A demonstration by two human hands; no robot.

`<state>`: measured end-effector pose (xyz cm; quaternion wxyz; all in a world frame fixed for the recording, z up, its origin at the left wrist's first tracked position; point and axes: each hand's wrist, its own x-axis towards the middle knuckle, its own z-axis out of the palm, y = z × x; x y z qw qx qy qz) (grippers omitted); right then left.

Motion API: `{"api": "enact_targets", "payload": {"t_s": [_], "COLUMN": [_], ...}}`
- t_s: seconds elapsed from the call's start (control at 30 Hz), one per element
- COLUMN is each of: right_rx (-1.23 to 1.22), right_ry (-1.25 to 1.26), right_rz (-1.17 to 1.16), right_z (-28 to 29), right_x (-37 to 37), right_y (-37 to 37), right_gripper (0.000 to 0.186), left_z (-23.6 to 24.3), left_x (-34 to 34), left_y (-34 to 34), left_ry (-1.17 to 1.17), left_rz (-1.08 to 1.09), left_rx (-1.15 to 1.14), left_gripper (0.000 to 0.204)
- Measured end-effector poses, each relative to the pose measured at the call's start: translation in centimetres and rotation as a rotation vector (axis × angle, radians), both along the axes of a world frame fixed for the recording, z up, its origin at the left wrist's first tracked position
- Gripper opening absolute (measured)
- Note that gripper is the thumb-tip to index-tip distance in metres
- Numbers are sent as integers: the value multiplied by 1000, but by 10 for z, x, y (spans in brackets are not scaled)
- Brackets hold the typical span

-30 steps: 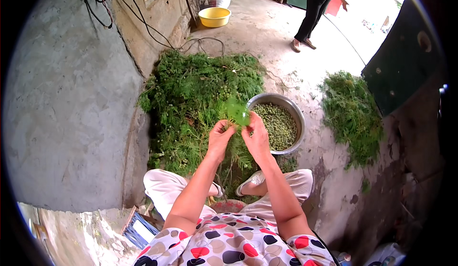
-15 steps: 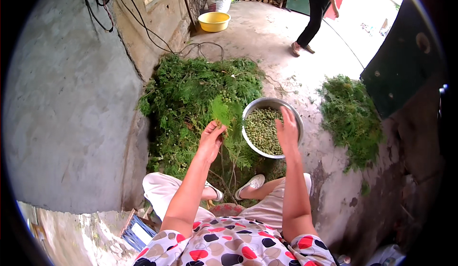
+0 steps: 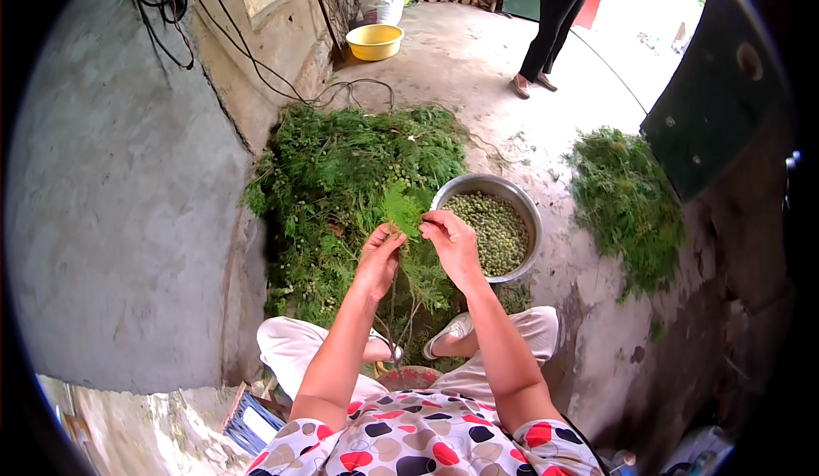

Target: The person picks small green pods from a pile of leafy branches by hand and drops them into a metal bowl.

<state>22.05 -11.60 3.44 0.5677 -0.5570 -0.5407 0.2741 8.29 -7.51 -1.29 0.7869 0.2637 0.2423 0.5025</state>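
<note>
My left hand (image 3: 378, 258) pinches a feathery green sprig (image 3: 399, 206) of an evergreen in front of me, and its thin woody stem hangs down between my feet. Just right of the leaves is my right hand (image 3: 456, 250), with thumb and forefinger pressed together. Whatever is between those fingertips is too small to make out. Beside that hand, partly behind it, stands a round metal basin (image 3: 534, 241) holding many small green cones (image 3: 497, 230). Beyond both hands spreads a big heap of cut evergreen branches (image 3: 341, 165) with small green cones among the leaves.
A smaller pile of green branches (image 3: 627, 207) lies on the concrete floor (image 3: 589, 305) at the right. A grey wall (image 3: 128, 220) rises on the left. Farther off are black cables (image 3: 345, 88), a yellow tub (image 3: 375, 43) and a standing person (image 3: 554, 28).
My right hand has moved left from over the basin to the sprig, its fingers closing into a pinch. My left hand keeps its hold. The person in the background has shifted stance.
</note>
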Motion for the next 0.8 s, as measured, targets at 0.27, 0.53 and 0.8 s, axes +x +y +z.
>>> {"api": "enact_targets", "payload": {"t_s": [0.27,0.53,0.8], "right_rx": [113,69,-1], "right_ry": [-177,-671,80], "right_rz": [-462,-505,129], "right_z": [2,-26,9], "right_x": [37,103,41], "right_y": [11,-2,-1], "right_gripper": [11,35,29], "left_z": [-7,-8,-8], "left_x": [-6,-30,-28], "left_y": [2,13,11], "left_ry": [-68,-313,-164], "left_rz": [70,-48,-193], "left_rx": [-31,-90,112], "left_gripper": [12,8,25]}}
